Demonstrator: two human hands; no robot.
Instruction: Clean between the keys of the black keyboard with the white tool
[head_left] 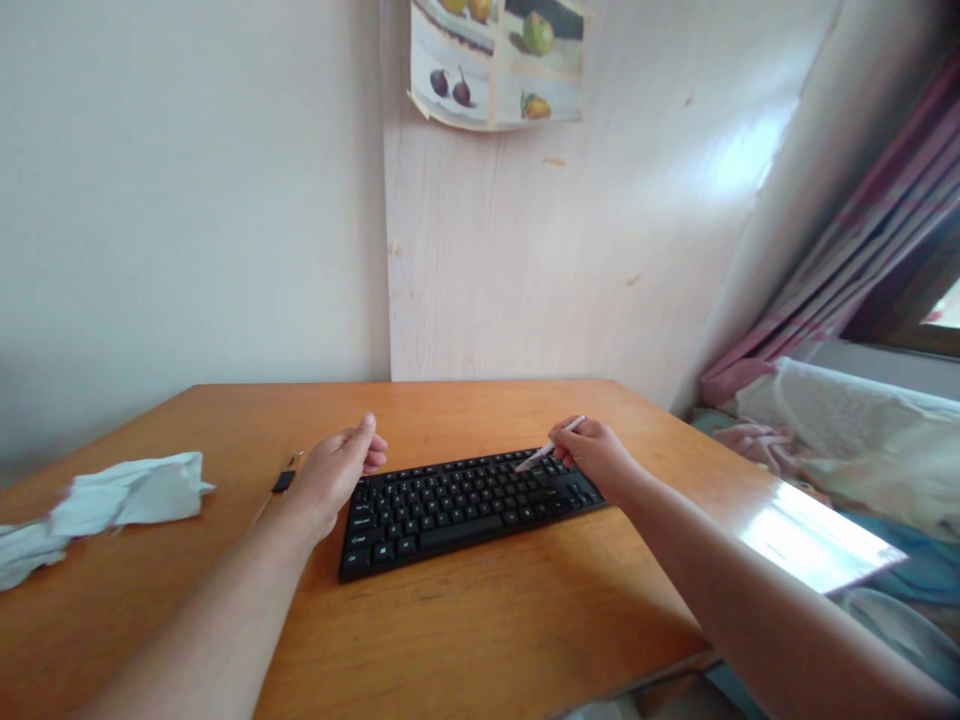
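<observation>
A black keyboard [457, 505] lies slightly angled on the wooden table. My right hand [589, 450] is over its right part, fingers pinched round a slim white pen-like stick [547, 452]. The stick slants down to the left, its pale tip at the keys; whether it touches them I cannot tell. Beside the keyboard's left end is my left hand [341, 470], thumb raised and fingers loosely curled, with nothing visible in it. Left of that hand lies a thin light-coloured item with a small black block [284, 481], partly hidden by my forearm.
Crumpled white tissue or cloth [131, 492] lies on the table [450, 640] at the left, with another piece [30, 550] beside it. A wall stands behind the table, with a fruit picture sheet [499, 70] on it. Bedding [862, 430] and a curtain [847, 260] are at the right.
</observation>
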